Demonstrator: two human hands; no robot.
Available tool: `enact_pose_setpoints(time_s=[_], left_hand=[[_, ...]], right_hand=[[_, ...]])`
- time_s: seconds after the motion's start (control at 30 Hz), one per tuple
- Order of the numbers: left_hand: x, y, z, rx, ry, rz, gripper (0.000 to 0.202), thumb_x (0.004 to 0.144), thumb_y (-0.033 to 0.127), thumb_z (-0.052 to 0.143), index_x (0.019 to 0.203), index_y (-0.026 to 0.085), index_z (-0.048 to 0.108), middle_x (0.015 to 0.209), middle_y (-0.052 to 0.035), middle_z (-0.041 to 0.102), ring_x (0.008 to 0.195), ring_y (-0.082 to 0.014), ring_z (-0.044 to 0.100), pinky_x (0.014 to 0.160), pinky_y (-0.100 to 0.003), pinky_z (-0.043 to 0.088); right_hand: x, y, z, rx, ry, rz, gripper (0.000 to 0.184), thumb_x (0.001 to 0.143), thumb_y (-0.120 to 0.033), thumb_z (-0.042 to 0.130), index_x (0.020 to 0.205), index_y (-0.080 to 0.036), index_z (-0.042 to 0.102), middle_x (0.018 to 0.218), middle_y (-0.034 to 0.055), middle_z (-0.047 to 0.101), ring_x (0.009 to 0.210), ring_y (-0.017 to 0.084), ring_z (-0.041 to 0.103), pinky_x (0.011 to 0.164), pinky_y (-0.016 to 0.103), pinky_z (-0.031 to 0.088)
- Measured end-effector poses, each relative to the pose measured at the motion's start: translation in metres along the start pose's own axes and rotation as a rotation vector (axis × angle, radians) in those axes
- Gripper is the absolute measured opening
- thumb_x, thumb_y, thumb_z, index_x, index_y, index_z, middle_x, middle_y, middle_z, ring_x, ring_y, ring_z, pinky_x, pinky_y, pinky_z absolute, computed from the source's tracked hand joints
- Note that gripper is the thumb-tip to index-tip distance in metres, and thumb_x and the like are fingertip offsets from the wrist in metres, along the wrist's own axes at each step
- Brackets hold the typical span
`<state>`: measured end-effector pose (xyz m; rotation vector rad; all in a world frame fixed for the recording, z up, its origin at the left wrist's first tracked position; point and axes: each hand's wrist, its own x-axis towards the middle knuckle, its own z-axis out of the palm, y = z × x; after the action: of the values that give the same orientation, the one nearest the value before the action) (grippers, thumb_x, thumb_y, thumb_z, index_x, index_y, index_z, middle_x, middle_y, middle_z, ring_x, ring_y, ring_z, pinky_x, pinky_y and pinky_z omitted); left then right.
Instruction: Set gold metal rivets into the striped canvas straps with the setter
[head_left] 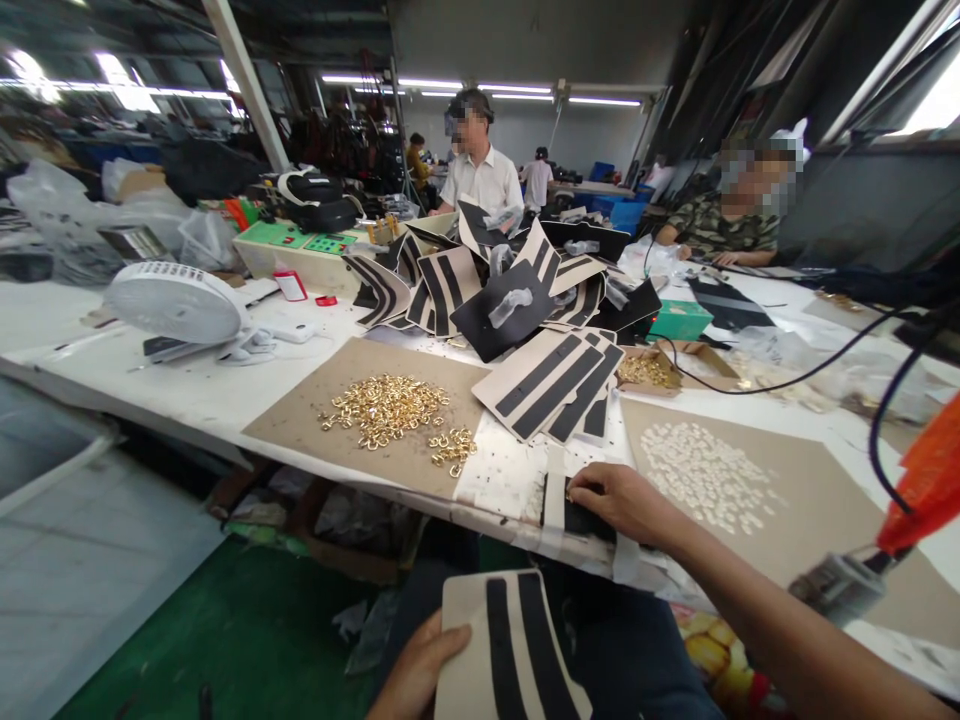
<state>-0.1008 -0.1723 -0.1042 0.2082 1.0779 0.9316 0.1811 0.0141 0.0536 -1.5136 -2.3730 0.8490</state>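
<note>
My left hand [426, 662] grips a beige panel with two black stripes [504, 640] by its left edge, low over my lap. At the table's front edge, my right hand [619, 500] rests over a black piece [581, 522] with its fingers pinched together. A tiny gold-coloured bit shows at those fingertips, too small to name. Just behind that hand lies a fanned stack of striped panels [555, 375]. Gold metal rings [394, 405] are heaped on a brown board to the left. Small whitish pieces [701, 470] are spread on another board to the right.
A pile of panels with plastic-wrapped parts [502, 305] stands at the back middle. A white fan [176, 300] lies at the left. An orange-wrapped tool [922, 490] and black cables hang close at the right. Two people sit or stand across the table.
</note>
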Motion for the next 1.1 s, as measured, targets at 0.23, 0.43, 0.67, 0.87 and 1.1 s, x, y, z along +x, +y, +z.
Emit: enact_pose_setpoints(time_s=[0.23, 0.43, 0.67, 0.87, 1.1], left_hand=[[-0.005, 0.004, 0.004, -0.024, -0.035, -0.006, 0.060, 0.067, 0.038, 0.086, 0.120, 0.014, 0.071, 0.090, -0.0113, 0.079, 0.078, -0.0305, 0.074, 0.076, -0.038, 0.052], [-0.006, 0.008, 0.006, -0.013, -0.022, -0.022, 0.061, 0.066, 0.037, 0.087, 0.119, 0.013, 0.070, 0.092, -0.0119, 0.079, 0.078, -0.0298, 0.074, 0.073, -0.035, 0.052], [-0.013, 0.009, 0.006, -0.029, -0.012, -0.008, 0.058, 0.071, 0.036, 0.085, 0.122, 0.014, 0.068, 0.094, -0.0126, 0.080, 0.079, -0.0306, 0.076, 0.070, -0.035, 0.055], [-0.040, 0.030, 0.034, -0.016, -0.017, 0.042, 0.053, 0.073, 0.030, 0.082, 0.121, 0.012, 0.067, 0.095, -0.0145, 0.080, 0.079, -0.0306, 0.077, 0.071, -0.036, 0.058], [-0.056, 0.065, 0.069, -0.018, -0.108, 0.141, 0.053, 0.078, 0.027, 0.078, 0.127, 0.010, 0.065, 0.108, -0.0177, 0.078, 0.084, -0.0319, 0.077, 0.080, -0.043, 0.060]], right_hand=[[-0.009, 0.002, 0.016, -0.242, 0.067, -0.053, 0.022, 0.097, -0.028, 0.054, 0.097, -0.027, 0.076, 0.101, 0.0032, 0.072, 0.093, 0.022, 0.067, 0.081, 0.030, 0.046], [-0.016, 0.006, 0.024, -0.232, 0.124, -0.043, 0.023, 0.100, -0.030, 0.054, 0.102, -0.029, 0.076, 0.103, 0.0018, 0.070, 0.094, 0.021, 0.067, 0.078, 0.029, 0.046], [-0.015, 0.016, 0.025, 0.002, 0.174, -0.001, 0.019, 0.093, -0.030, 0.062, 0.102, -0.026, 0.078, 0.104, 0.0038, 0.072, 0.099, 0.023, 0.066, 0.091, 0.033, 0.048], [-0.013, 0.016, 0.024, -0.095, 0.156, 0.112, 0.017, 0.090, -0.031, 0.065, 0.099, -0.027, 0.079, 0.106, 0.0041, 0.074, 0.098, 0.025, 0.067, 0.088, 0.035, 0.049], [-0.055, -0.009, 0.026, 0.214, 0.389, 0.082, 0.036, 0.091, -0.049, 0.062, 0.109, -0.022, 0.076, 0.105, 0.0085, 0.073, 0.091, 0.026, 0.067, 0.083, 0.036, 0.051]])
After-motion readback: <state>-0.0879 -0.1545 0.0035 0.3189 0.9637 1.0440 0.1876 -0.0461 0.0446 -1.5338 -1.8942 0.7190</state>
